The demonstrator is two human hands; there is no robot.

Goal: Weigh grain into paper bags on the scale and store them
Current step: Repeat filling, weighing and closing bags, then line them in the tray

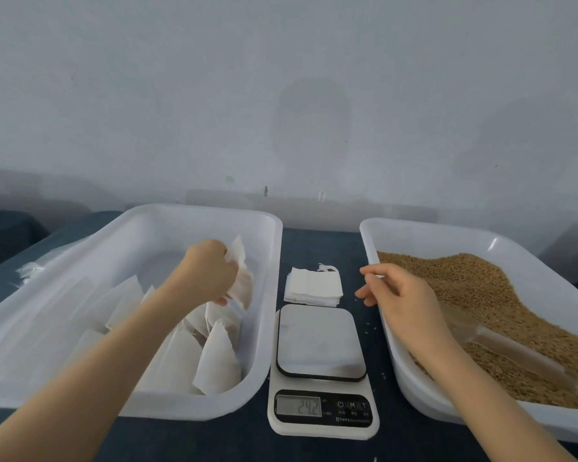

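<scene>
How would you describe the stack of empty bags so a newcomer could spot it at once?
Between the left tub and the grain tub sits the scale. Just behind it lies the stack of empty bags: flat and squared, unlike the left tub's plump bags.

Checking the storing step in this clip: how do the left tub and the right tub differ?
The left tub holds paper bags; the right tub holds loose grain with a clear scoop lying in it. The left hand reaches inside the left tub, gripping a bag, while the right hand hovers over the right tub's rim, holding nothing. Both are white rectangular tubs flanking the scale.
</scene>
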